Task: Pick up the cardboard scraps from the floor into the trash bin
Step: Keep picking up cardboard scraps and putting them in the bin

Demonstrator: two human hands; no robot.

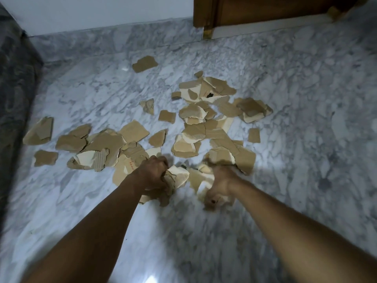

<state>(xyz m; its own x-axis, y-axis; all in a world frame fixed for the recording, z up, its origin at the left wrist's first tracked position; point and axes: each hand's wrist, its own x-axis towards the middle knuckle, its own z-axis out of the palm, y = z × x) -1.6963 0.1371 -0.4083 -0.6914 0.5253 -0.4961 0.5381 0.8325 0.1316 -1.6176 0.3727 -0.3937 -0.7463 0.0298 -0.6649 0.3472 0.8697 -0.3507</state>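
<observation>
Torn brown and white cardboard scraps lie scattered over the marble floor, from the left wall to right of centre. My left hand grips a bunch of scraps just above the floor, in front of the left cluster. My right hand is curled round another bunch of scraps beside it, below a larger piece. Both hands are blurred. No trash bin is in view.
The grey-white marble floor stretches to the right and towards me. A dark stone ledge runs along the left. A white wall and a wooden door stand at the back.
</observation>
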